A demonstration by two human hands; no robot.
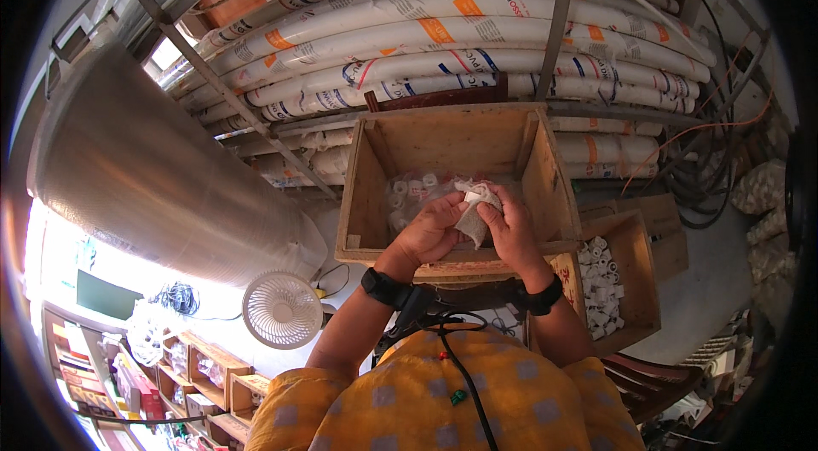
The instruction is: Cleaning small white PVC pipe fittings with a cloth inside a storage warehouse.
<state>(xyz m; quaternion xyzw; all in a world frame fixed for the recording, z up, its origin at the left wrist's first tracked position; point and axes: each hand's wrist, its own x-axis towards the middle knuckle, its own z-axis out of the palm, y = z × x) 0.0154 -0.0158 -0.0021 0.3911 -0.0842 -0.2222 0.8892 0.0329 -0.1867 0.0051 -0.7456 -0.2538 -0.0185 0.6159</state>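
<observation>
Both my hands meet above the front part of an open wooden box (pixel 447 254). Between them they hold a small pale grey cloth (pixel 475 224), bunched up, with a bit of something white showing at its top. My left hand (pixel 431 230) grips the cloth's left side, thumb on top. My right hand (pixel 511 224) pinches its right side, thumb pressed on the front. Whatever the cloth wraps is hidden. Beneath and behind the hands, clear plastic bags with white plastic pipe fittings (pixel 400 187) lie in the box.
Wrapped PVC pipes (pixel 409 35) fill a metal rack behind the box. A second wooden box (pixel 647 272) with loose white fittings stands at the right. A white fan (pixel 283 310) and a large plastic-wrapped roll (pixel 153 163) are at the left. Black hoses (pixel 709 182) hang at the far right.
</observation>
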